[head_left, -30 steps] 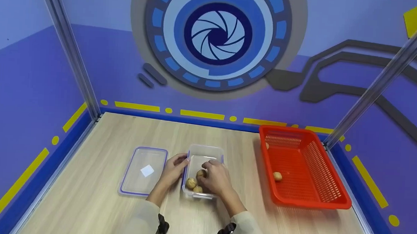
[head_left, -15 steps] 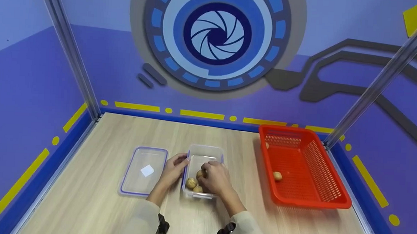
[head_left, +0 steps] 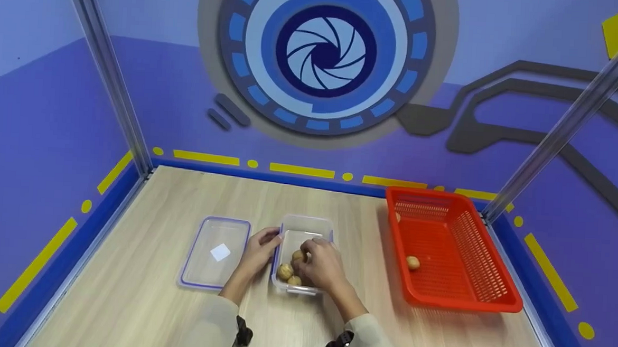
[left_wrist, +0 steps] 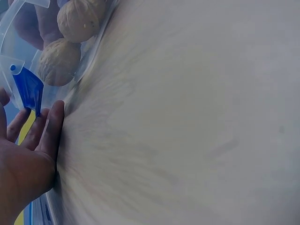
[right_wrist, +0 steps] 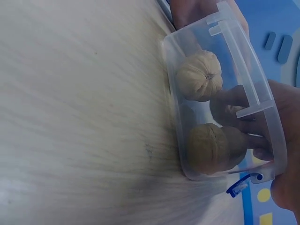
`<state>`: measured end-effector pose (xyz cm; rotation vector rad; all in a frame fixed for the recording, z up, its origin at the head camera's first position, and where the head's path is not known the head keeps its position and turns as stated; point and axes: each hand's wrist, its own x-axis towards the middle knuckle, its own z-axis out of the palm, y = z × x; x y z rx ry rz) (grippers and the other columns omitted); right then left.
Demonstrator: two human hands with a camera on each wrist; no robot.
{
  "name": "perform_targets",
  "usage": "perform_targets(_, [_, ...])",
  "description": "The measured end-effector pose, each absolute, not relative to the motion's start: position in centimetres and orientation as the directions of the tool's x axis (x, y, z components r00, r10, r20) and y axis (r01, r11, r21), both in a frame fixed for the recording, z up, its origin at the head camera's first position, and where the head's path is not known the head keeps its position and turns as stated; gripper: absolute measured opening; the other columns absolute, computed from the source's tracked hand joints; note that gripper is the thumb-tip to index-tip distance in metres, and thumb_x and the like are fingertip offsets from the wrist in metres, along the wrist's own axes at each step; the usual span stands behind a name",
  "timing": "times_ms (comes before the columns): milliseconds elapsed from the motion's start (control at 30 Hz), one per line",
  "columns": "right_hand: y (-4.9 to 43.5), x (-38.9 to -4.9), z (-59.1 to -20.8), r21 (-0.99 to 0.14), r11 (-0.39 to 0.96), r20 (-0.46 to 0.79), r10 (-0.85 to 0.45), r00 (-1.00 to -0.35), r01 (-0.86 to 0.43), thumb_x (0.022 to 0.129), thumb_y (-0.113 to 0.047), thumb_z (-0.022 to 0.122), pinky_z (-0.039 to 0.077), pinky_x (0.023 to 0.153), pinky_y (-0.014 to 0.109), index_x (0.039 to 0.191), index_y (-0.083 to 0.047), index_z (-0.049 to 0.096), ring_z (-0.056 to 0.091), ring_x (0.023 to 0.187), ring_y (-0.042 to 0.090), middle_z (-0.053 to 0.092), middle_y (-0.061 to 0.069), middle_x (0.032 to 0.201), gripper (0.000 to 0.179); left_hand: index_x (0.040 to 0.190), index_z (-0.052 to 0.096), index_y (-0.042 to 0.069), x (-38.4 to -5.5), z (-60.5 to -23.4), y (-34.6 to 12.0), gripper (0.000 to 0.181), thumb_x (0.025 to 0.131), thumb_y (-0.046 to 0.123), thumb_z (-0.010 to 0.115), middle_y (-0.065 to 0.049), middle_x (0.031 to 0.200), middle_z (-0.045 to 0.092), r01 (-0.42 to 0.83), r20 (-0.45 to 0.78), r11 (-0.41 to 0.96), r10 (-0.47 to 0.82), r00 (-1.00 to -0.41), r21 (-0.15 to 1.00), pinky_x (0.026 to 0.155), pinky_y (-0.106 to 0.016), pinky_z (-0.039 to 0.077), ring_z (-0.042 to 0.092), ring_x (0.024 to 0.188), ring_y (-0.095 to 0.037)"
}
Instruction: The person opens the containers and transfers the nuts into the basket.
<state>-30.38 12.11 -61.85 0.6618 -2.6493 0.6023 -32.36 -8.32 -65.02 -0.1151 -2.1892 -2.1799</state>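
Note:
A clear lidless plastic box [head_left: 306,224] with a blue edge stands on the table and holds several walnuts, such as the near-left walnut [head_left: 285,271]. My right hand [head_left: 323,264] reaches into it, fingers curled round a walnut [head_left: 299,256] near the middle. Through the box wall, the right wrist view shows those fingers among the walnuts [right_wrist: 200,76]. My left hand [head_left: 256,252] rests against the box's left side, its fairly straight fingers touching the wall beside a blue latch [left_wrist: 29,89]. The palm-side of the right hand is hidden in the head view.
Left of the box lies its clear lid [head_left: 214,266] with a blue rim and a white square sticker [head_left: 220,252]. A red plastic basket [head_left: 461,303] stands on the right, with a walnut [head_left: 413,262] inside and another partly hidden by its left wall.
The whole head view has shifted slightly. Both hands keep nearly the same places; the right fingers have moved only a little around the walnut.

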Motion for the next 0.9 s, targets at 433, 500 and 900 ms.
perform_targets(433, [13.1,-30.7,-60.2,-0.533,0.698,0.249,-0.412,-0.877,-0.479,0.089,-0.024,0.088,0.058,0.086,0.042,0.106,-0.007,0.074,0.069,0.096,0.023,0.074,0.004,0.102,0.028,0.138,0.059,-0.013,-31.9,-64.2,-8.2,0.039,0.105,0.008,0.064,-0.034,0.134,0.063,0.061,0.062,-0.027,0.008,-0.998,0.998,0.092,-0.029,0.054,0.065,0.117,-0.032])
perform_targets(500, [13.5,-30.7,-59.7,-0.559,0.687,0.213,-0.422,-0.881,-0.464,0.091,-0.023,0.086,0.058,0.089,0.043,0.109,-0.007,0.073,0.069,0.1,0.024,0.073,0.004,0.105,0.028,0.138,0.058,-0.013,-31.5,-63.6,-8.3,0.039,0.105,0.007,0.063,-0.035,0.135,0.062,0.062,0.062,-0.029,0.014,-0.998,0.998,0.094,-0.032,0.055,0.065,0.117,-0.034])
perform_targets(900, [18.2,-30.1,-54.9,-0.608,0.57,0.379,-0.403,-0.833,-0.553,0.092,-0.023,0.085,0.058,0.09,0.051,0.111,-0.01,0.074,0.07,0.099,0.026,0.075,0.001,0.105,0.026,0.137,0.058,-0.015,-31.3,-63.1,-8.4,0.038,0.105,0.006,0.063,-0.037,0.13,0.063,0.058,0.059,-0.043,0.018,-0.998,0.997,0.089,-0.034,0.057,0.064,0.116,-0.047])
